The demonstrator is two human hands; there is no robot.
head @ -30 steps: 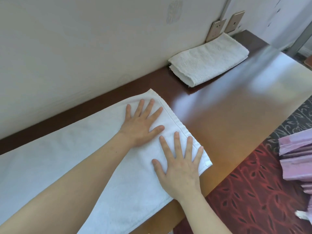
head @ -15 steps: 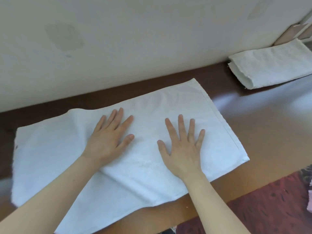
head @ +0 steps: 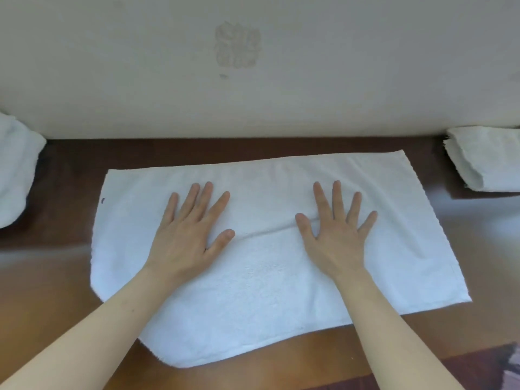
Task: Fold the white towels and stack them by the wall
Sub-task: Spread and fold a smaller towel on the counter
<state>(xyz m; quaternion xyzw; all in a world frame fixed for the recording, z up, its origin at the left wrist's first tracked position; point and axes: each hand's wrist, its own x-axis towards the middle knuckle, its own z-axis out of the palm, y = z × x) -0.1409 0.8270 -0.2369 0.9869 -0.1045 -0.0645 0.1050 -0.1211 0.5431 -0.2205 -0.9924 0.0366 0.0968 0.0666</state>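
Left hand (head: 187, 235) and right hand (head: 336, 235) both lie flat on the big white towel (head: 267, 291). Their fingers are straight and spread apart. They hold nothing and just press down.

The wall (head: 365, 80) is pale and smooth, with one faint rough patch (head: 237, 46). Right under the wall is the table (head: 56, 263). It is brown wood, hard and shiny.

The big white towel lies on the table close in front of the wall, not touching it. It is soft, fluffy and floppy, and it is likely light. It would sag if lifted by the middle. The best places to grab look like the two corners of one short side, one pinched in each hand. The shiny wood may let it slide.

A folded towel (head: 489, 159) sits against the wall, far to the right. It is thick, with layered edges. A lumpy white cloth (head: 14, 170) sits by the wall, far to the left.

A soft ridge (head: 267, 230) runs across the big towel between the thumbs. A tiny dark mark (head: 103, 200) shows on its left edge.
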